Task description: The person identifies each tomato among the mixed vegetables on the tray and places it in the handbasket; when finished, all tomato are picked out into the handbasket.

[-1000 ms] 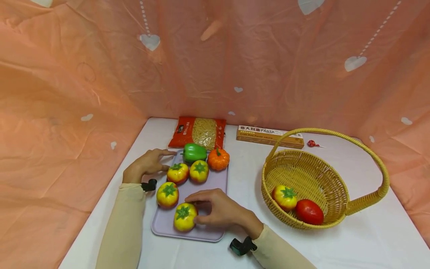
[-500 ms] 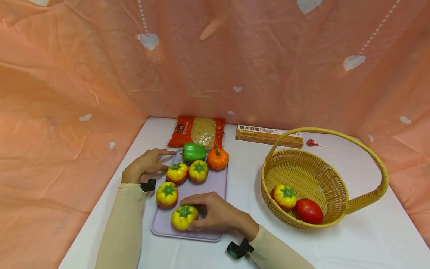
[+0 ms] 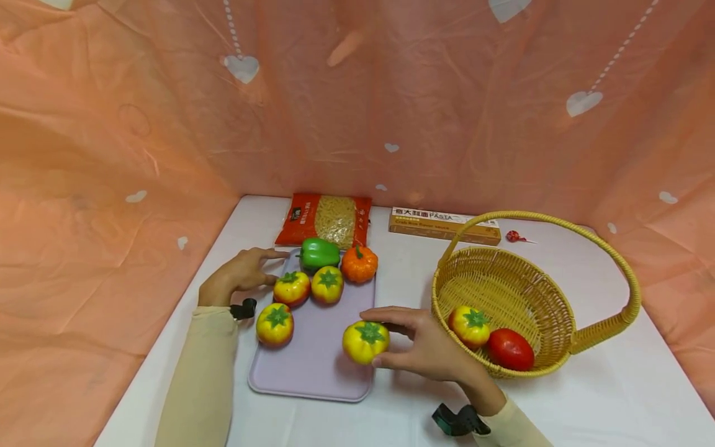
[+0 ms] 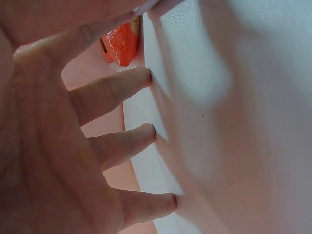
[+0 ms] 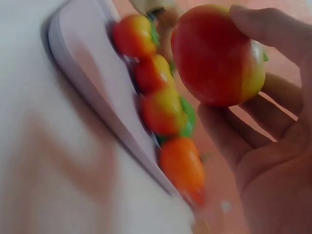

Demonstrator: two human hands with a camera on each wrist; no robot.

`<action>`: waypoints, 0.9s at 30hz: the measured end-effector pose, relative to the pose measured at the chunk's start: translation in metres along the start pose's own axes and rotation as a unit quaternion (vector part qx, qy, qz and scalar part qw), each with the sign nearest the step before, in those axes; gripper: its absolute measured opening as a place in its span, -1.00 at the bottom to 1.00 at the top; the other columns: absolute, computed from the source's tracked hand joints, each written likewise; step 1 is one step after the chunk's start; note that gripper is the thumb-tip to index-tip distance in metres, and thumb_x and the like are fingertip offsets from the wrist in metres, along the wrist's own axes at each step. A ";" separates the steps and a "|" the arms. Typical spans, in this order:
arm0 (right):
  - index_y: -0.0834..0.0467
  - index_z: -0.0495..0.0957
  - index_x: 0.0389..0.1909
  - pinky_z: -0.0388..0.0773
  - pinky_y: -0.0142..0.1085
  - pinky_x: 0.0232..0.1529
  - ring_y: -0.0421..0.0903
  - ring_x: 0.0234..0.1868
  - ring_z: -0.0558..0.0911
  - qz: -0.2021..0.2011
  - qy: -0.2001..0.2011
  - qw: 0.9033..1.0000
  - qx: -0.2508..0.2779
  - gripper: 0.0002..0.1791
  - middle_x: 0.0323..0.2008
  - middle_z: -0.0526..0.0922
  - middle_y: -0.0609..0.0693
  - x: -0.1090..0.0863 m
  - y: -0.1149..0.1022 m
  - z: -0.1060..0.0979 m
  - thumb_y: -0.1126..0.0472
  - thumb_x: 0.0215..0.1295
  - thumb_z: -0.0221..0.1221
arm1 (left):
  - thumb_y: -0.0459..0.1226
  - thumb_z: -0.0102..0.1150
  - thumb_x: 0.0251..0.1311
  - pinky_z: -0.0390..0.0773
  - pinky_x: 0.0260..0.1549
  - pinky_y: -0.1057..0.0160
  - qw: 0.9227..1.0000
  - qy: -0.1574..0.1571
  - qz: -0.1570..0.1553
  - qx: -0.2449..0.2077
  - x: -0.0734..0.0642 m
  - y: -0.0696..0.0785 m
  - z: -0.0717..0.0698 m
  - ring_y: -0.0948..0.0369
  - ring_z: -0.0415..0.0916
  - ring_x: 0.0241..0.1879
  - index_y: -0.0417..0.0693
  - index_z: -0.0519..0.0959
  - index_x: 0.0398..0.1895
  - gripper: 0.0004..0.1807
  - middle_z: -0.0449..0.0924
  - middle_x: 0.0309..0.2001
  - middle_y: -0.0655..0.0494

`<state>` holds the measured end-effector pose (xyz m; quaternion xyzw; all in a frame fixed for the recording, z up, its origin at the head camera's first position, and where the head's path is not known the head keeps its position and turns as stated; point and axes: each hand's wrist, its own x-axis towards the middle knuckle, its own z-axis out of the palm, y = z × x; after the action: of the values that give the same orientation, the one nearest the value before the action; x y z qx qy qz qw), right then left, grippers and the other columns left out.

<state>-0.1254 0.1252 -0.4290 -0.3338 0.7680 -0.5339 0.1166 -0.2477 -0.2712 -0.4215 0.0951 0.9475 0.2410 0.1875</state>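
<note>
While the left hand (image 3: 237,275) rests splayed, the right hand (image 3: 429,347) grips a fruit (image 3: 360,343) aloft.

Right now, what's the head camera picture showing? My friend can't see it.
A right hand holds a yellow fruit above a lilac tray with three similar fruits, a green pepper and a pumpkin. The left hand is at its left edge; at right, a basket holds another yellow fruit and a red one.

L hand (image 4: 58,131) partly outside L-wrist cam
</note>
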 end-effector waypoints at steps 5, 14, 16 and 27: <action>0.07 0.65 0.41 0.64 -0.38 0.33 -0.18 0.31 0.70 0.020 0.059 0.998 -0.024 -0.37 0.36 0.71 0.11 -0.039 -0.006 -0.034 0.26 0.31 0.55 | -0.20 0.43 0.39 0.18 0.53 -0.56 1.000 0.001 -0.004 -0.001 0.001 -0.001 0.002 -0.46 0.18 0.60 0.10 0.46 0.63 -0.26 0.29 0.62 -0.41; 0.20 0.59 0.44 0.76 -0.38 0.13 -0.24 0.19 0.74 0.067 0.164 0.983 -0.053 -0.33 0.34 0.71 -0.11 -0.105 -0.011 -0.085 0.49 0.30 0.46 | -0.19 0.41 0.40 0.24 0.49 -0.57 1.000 -0.003 0.003 -0.006 0.002 -0.002 0.001 -0.43 0.23 0.56 0.12 0.46 0.63 -0.27 0.36 0.59 -0.39; 0.20 0.60 0.43 0.73 -0.44 0.14 -0.30 0.21 0.73 0.078 0.180 0.978 -0.076 -0.33 0.32 0.72 -0.22 -0.116 -0.010 -0.092 0.49 0.30 0.47 | -0.19 0.41 0.40 0.23 0.49 -0.58 1.000 -0.005 0.000 -0.007 0.001 -0.002 0.000 -0.43 0.22 0.56 0.12 0.46 0.63 -0.26 0.35 0.59 -0.39; 0.06 0.70 0.35 0.71 -0.54 0.03 -0.42 0.11 0.69 0.123 0.179 0.961 -0.172 -0.41 0.25 0.75 -0.04 -0.131 -0.003 -0.103 0.29 0.29 0.55 | -0.19 0.40 0.39 0.22 0.49 -0.58 1.000 -0.006 -0.004 -0.011 0.001 -0.001 0.001 -0.45 0.21 0.57 0.10 0.45 0.64 -0.26 0.32 0.60 -0.42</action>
<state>-0.0812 0.2853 -0.4081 -0.1505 0.8919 -0.4260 -0.0175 -0.2488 -0.2712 -0.4229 0.0911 0.9441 0.2500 0.1946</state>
